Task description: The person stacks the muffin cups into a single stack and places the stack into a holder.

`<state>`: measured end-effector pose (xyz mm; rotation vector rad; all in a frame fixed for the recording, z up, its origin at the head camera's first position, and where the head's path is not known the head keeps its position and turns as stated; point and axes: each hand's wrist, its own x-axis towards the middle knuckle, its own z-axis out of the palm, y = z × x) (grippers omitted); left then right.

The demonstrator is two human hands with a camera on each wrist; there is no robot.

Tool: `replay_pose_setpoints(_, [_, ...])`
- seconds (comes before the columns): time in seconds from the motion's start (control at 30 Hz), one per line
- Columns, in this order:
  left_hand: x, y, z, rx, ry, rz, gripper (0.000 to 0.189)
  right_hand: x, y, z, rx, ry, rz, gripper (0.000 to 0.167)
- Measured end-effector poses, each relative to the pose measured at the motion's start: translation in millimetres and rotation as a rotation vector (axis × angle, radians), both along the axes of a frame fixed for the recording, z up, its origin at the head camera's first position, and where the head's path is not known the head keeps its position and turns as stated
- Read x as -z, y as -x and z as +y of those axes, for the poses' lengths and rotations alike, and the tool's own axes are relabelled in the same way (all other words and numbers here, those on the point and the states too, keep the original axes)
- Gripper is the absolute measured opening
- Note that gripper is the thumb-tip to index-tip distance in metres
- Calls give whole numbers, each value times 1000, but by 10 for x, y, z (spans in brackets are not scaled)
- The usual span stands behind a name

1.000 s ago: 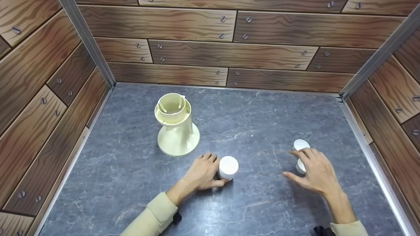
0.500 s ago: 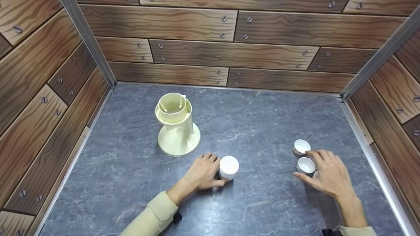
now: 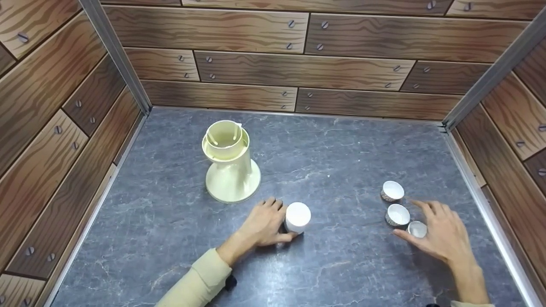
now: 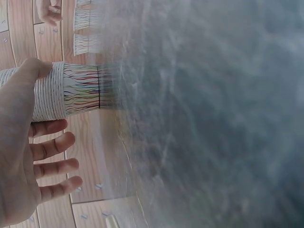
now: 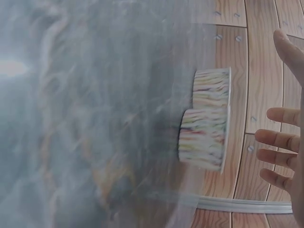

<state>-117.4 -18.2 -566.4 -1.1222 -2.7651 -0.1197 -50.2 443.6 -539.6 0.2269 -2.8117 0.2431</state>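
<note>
My left hand (image 3: 265, 224) holds an upright stack of nested paper cups (image 3: 297, 217), with the thumb on the near side. In the left wrist view, the stack (image 4: 50, 92) shows white rims and a lowest cup with coloured wavy lines. At the right stand three small paper cups: a far cup (image 3: 392, 191), a middle cup (image 3: 397, 215) and a near cup (image 3: 417, 229). My right hand (image 3: 445, 236) is spread around the near cup's right side. In the right wrist view its fingers (image 5: 278, 137) are apart from the patterned cups (image 5: 203, 140).
A pale yellow plastic stand (image 3: 232, 183) with a round base and ringed open top stands left of the middle. Wood-patterned walls (image 3: 273, 68) enclose the back and sides of the grey marbled table (image 3: 332, 273).
My right hand has drawn back to the right and toward me, uncovering the three single cups. The left hand and the stack have stayed in place.
</note>
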Motion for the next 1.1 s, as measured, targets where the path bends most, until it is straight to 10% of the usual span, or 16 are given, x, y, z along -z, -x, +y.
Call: replay_pose_setpoints(1.1, [21,10,8,-1,-17,-5,74,139,-239,341,98,-80,-137,81])
